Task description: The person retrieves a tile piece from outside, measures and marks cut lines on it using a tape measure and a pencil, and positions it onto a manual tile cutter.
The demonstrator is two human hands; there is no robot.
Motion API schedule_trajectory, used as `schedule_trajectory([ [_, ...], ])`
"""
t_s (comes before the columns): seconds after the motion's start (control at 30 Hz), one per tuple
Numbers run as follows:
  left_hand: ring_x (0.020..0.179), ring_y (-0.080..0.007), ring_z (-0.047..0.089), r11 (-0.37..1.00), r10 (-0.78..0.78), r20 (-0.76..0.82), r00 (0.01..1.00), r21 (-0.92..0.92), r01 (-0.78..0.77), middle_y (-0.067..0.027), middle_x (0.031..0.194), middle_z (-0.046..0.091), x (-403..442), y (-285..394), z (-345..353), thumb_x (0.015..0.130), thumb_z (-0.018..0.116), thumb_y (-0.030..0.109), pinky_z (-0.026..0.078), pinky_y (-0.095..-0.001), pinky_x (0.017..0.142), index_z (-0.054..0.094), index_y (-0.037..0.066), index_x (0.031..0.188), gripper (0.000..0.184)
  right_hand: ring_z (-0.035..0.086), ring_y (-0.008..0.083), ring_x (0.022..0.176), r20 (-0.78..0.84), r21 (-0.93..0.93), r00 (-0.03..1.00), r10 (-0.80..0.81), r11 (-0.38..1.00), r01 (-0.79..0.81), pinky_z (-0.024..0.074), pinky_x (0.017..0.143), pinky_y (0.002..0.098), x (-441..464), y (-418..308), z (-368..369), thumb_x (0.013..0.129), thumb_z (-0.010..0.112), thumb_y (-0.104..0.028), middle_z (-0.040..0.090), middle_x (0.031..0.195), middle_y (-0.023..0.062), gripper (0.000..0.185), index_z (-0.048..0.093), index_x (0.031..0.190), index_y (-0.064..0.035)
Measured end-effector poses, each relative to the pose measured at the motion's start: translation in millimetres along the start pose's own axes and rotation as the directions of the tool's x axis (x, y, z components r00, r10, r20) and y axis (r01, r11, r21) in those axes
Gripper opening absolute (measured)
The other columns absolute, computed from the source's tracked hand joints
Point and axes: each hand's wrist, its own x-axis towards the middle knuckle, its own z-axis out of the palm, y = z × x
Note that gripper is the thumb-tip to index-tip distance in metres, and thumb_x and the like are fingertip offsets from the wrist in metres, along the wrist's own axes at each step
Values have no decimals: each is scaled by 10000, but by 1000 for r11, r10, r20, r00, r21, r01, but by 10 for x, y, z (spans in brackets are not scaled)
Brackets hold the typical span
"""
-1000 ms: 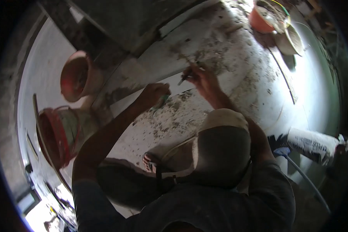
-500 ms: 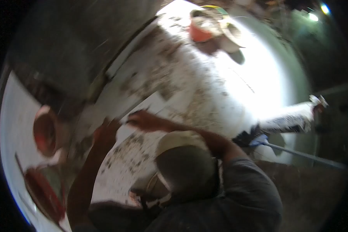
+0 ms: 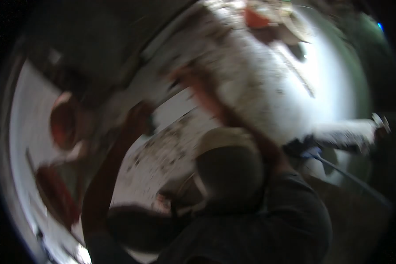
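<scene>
My own cap [image 3: 229,167] and shoulders fill the lower middle of the head view. My left hand [image 3: 140,118] is closed at the near-left end of a white flat rectangular piece [image 3: 176,108], seemingly gripping it. What kind of piece it is, I cannot make out. Beyond its far edge, my right hand [image 3: 190,78] reaches out over the pale, dirt-speckled surface [image 3: 246,79]. Motion smears its fingers. A small dark spot shows beside them, too blurred to name.
An orange bucket [image 3: 256,18] stands at the top beside a pale round container [image 3: 295,28]. A reddish round container [image 3: 64,121] is at left, above a red-rimmed shape [image 3: 55,196]. On the right lie a whitish, dark-stained bundle [image 3: 345,134] and a long pole [image 3: 352,176].
My right hand has moved up and away from my left, uncovering more of the white piece. My left hand has shifted slightly up and right. The whole view has swung and darkened.
</scene>
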Motion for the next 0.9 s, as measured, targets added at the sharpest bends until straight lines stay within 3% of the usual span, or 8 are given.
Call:
schedule_trajectory([
  [0.1, 875, -173, 586, 908, -222, 22, 975, -361, 215, -74, 922, 629, -113, 464, -102, 952, 537, 180, 469, -326, 821, 624, 32, 1036, 191, 670, 235, 1008, -67, 251, 991, 112, 964, -92, 528, 933, 394, -99, -344, 177, 986, 593, -186, 673, 1066, 123, 169, 575, 1099, -61],
  [0.23, 880, -135, 576, 796, -330, 131, 935, -493, 351, -51, 926, 628, -69, 654, -192, 1018, 491, 235, 465, -313, 838, 614, 19, 1053, 251, 666, 270, 1033, -1, 293, 996, 85, 953, -81, 525, 956, 422, -135, -330, 210, 982, 585, -133, 673, 1084, 146, 148, 548, 1111, -71],
  [0.43, 793, -138, 575, 833, -312, 81, 947, -456, 313, -66, 864, 627, -78, 730, -139, 1007, 500, 207, 474, -314, 733, 647, 46, 1001, 218, 658, 290, 1059, 38, 280, 993, 113, 953, -119, 520, 969, 429, -139, -165, 253, 985, 570, -112, 671, 1101, 150, 140, 541, 1116, -72],
  [0.53, 901, -145, 591, 809, -266, 148, 952, -503, 304, -49, 966, 618, -65, 704, -134, 1033, 470, 278, 483, -329, 840, 609, 30, 1053, 284, 658, 288, 1061, 52, 258, 988, 144, 954, -153, 521, 971, 428, -172, -168, 331, 987, 569, -115, 674, 1091, 142, 126, 546, 1105, -76],
  [0.63, 869, -149, 616, 704, -446, 206, 871, -520, 484, -62, 955, 616, -58, 779, -121, 1027, 476, 257, 512, -332, 785, 614, 41, 1056, 259, 660, 279, 1056, 53, 208, 983, 178, 960, -185, 528, 969, 423, -233, -119, 410, 988, 572, -130, 673, 1093, 133, 121, 548, 1092, -74],
  [0.73, 832, -167, 654, 744, -352, 226, 908, -520, 418, -83, 948, 614, -95, 771, -168, 1020, 467, 238, 545, -341, 734, 629, 66, 1104, 251, 673, 251, 1008, 82, 222, 982, 170, 957, -185, 543, 886, 391, -187, -93, 404, 998, 564, -160, 673, 1105, 132, 136, 544, 1104, -79],
  [0.83, 803, -221, 684, 550, -428, 169, 888, -731, 404, -119, 986, 630, -95, 871, -317, 992, 486, 232, 573, -366, 742, 632, 35, 1136, 285, 679, 205, 895, 61, 362, 981, 184, 912, -193, 525, 786, 364, -76, -27, 118, 995, 572, -206, 681, 1021, 98, 132, 572, 1042, -82],
  [0.9, 851, -257, 687, 250, -517, 337, 787, -820, 516, -151, 1010, 638, -130, 755, -321, 974, 493, 233, 576, -388, 783, 596, -6, 1185, 335, 680, 250, 838, -80, -316, 941, 329, 887, -337, 519, 747, 411, -107, 234, -58, 951, 600, -196, 685, 947, 118, 168, 590, 1073, -80],
])
